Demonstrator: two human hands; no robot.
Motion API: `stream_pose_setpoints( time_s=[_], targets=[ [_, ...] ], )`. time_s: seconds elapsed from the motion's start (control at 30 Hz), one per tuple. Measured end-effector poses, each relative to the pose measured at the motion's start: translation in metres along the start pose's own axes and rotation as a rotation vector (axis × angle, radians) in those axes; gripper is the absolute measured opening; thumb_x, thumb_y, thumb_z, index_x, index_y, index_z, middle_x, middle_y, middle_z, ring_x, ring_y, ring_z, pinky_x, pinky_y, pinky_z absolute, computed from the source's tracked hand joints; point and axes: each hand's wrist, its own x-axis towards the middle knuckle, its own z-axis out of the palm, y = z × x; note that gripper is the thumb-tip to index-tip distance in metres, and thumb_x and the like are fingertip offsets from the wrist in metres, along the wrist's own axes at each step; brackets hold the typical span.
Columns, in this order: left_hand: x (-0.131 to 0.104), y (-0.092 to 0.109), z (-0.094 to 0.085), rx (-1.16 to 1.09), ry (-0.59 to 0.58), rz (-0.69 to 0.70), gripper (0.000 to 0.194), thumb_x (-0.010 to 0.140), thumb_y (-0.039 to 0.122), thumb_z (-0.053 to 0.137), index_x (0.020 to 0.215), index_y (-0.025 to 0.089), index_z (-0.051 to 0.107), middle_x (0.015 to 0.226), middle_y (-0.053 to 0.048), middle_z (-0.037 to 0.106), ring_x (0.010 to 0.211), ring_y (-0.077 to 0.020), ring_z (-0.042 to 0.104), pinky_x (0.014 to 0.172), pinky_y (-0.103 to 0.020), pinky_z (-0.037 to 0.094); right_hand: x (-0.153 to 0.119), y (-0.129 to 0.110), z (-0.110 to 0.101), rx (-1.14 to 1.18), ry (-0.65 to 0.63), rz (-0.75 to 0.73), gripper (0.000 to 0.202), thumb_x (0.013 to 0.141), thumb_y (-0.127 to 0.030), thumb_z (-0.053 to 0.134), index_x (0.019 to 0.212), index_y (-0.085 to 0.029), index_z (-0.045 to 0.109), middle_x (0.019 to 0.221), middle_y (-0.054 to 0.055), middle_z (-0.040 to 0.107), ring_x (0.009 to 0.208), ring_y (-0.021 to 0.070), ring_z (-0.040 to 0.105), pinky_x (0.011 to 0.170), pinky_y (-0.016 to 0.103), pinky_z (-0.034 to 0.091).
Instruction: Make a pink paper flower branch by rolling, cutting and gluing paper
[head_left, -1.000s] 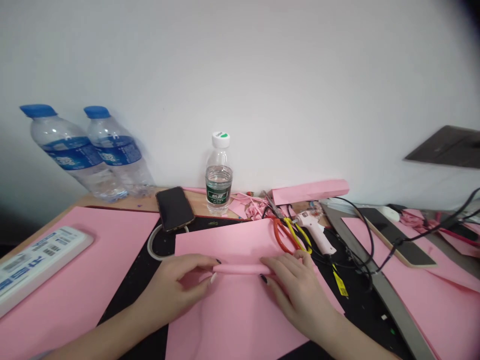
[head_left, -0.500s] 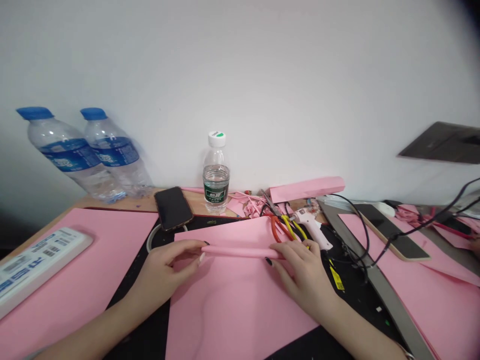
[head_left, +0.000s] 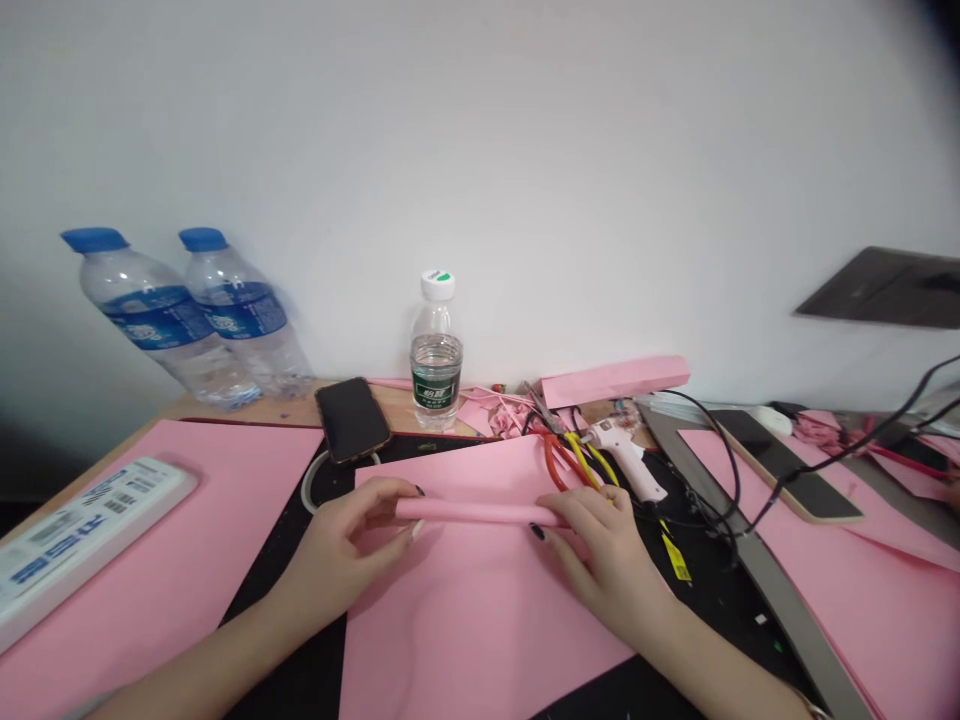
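Note:
A thin roll of pink paper (head_left: pixel 472 513) lies crosswise above a flat pink sheet (head_left: pixel 480 620). At the roll's left end is my left hand (head_left: pixel 367 535), its fingertips behind the tube and its thumb in front and below. The roll's open left end shows beside those fingers. My right hand (head_left: pixel 600 545) pinches the right end between thumb and fingers, covering that end. Just beyond my right hand lie scissors with red handles (head_left: pixel 564 458), yellow-handled pliers (head_left: pixel 592 455) and a white glue gun (head_left: pixel 626 458).
A small water bottle (head_left: pixel 436 360) stands by the wall. Two large bottles (head_left: pixel 161 320) lean at the left. One phone (head_left: pixel 352 420) lies behind my left hand, another phone (head_left: pixel 787 465) at the right. A white box (head_left: pixel 90 545) rests on pink paper. Black cables (head_left: pixel 739 460) cross the right side.
The view has shifted slightly. My left hand's fingertips have moved behind the roll, so its left end now shows. My right hand stays at the right end.

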Motion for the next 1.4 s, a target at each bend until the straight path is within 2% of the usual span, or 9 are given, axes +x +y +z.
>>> stream_pose_setpoints(
  time_s=[0.27, 0.7, 1.2, 1.4],
  targets=[
    [0.000, 0.004, 0.002, -0.023, 0.013, -0.040, 0.013, 0.077, 0.019, 0.062, 0.090, 0.022, 0.063, 0.086, 0.000, 0.070, 0.082, -0.0168, 0.069, 0.075, -0.026, 0.059, 0.000, -0.001, -0.001, -0.044, 0.039, -0.058, 0.016, 0.088, -0.016, 0.050, 0.098, -0.018, 0.061, 0.080, 0.003, 0.064, 0.075, 0.0196, 0.058, 0.076, 0.035, 0.030],
    [0.003, 0.010, -0.001, -0.141, -0.015, -0.149, 0.009, 0.075, 0.022, 0.066, 0.084, 0.022, 0.065, 0.086, -0.002, 0.073, 0.082, -0.0186, 0.068, 0.073, -0.028, 0.057, 0.000, 0.001, -0.001, -0.068, 0.088, -0.086, 0.015, 0.087, -0.016, 0.053, 0.098, -0.017, 0.062, 0.080, 0.003, 0.065, 0.075, 0.0188, 0.060, 0.076, 0.036, 0.032],
    [0.006, 0.009, 0.000, -0.329, -0.032, -0.223, 0.010, 0.068, 0.017, 0.070, 0.076, 0.020, 0.065, 0.083, -0.001, 0.074, 0.077, -0.0166, 0.069, 0.072, -0.028, 0.057, 0.001, 0.001, -0.001, -0.049, 0.095, -0.087, 0.017, 0.086, -0.015, 0.052, 0.099, -0.019, 0.062, 0.081, 0.003, 0.066, 0.075, 0.0183, 0.059, 0.077, 0.036, 0.032],
    [0.008, 0.012, 0.001, -0.306, -0.014, -0.224, 0.009, 0.067, 0.017, 0.070, 0.074, 0.020, 0.066, 0.080, -0.001, 0.074, 0.073, -0.0160, 0.068, 0.068, -0.026, 0.056, 0.001, 0.001, -0.001, -0.054, 0.085, -0.083, 0.017, 0.086, -0.015, 0.052, 0.100, -0.019, 0.062, 0.084, 0.004, 0.067, 0.077, 0.0190, 0.060, 0.077, 0.036, 0.032]
  ],
)
